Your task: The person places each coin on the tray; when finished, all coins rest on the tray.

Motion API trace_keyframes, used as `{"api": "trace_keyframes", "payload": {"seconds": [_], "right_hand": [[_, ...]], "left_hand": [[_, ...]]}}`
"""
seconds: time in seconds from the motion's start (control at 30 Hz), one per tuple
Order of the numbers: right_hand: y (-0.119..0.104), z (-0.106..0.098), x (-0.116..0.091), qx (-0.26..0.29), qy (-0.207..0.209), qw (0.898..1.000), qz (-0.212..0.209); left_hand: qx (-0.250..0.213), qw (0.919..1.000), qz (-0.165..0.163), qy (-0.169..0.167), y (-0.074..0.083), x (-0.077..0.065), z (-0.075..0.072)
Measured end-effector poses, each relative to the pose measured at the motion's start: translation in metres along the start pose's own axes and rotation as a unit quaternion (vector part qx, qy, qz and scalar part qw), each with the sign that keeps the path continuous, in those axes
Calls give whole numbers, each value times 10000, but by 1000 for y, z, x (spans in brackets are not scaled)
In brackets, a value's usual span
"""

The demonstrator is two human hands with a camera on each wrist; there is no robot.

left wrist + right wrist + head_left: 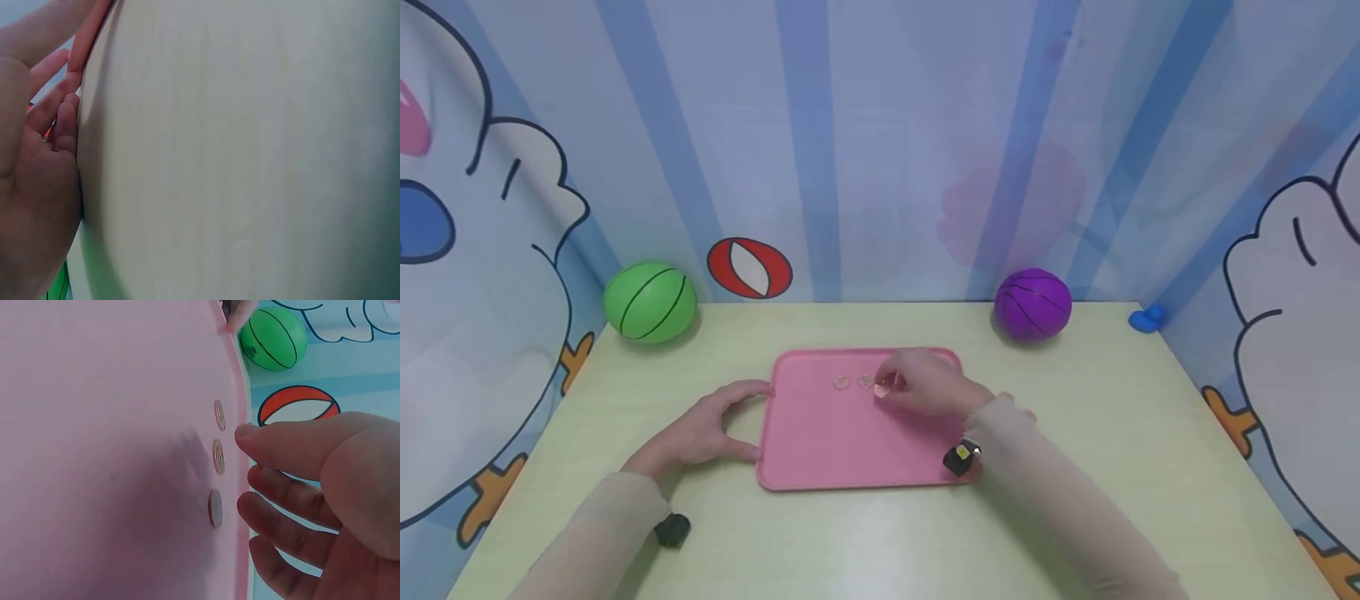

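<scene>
On the pale desk (1112,400) lies a pink tray (827,442), probably of plastic, stiff and light, so it may slide easily if nobody steadies it; its raised rim seems the best place to hold. The left hand (703,429) comes from the near left, with thumb and fingers spread wide, and touches the tray's left edge without closing around it. The right hand (928,383) reaches over the tray's right edge, palm turned inward, fingers gently bent; in the right wrist view a gap separates thumb and fingers, and I see nothing held. Whether a fingertip touches a coin, I cannot tell. Smallest are three coins, in a row near the tray's far edge: left coin (841,382), middle coin (866,381) and right coin (215,508), the last nearest to the right fingertips. They should be light, hard, not fragile, but thin and rather slippery. I would slip a fingernail under the coin's edge, then pinch opposite sides of the rim.
</scene>
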State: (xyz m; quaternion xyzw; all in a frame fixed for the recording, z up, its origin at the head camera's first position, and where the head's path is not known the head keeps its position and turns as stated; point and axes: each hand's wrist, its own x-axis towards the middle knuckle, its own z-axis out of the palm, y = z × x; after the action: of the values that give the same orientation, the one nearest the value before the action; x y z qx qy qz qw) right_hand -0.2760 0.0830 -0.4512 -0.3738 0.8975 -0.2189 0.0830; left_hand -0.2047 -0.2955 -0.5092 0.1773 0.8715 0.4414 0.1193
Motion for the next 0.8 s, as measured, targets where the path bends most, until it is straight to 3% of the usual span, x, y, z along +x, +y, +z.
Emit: {"api": "trace_keyframes", "payload": {"seconds": [0.4,0.8], "right_hand": [[-20,16,17,255,-241,9991,237],[-26,31,23,-243,-251,9993,109]], "left_hand": [[-36,10000,10,-16,-1,0,0],[18,10000,28,-31,-1,0,0]]}}
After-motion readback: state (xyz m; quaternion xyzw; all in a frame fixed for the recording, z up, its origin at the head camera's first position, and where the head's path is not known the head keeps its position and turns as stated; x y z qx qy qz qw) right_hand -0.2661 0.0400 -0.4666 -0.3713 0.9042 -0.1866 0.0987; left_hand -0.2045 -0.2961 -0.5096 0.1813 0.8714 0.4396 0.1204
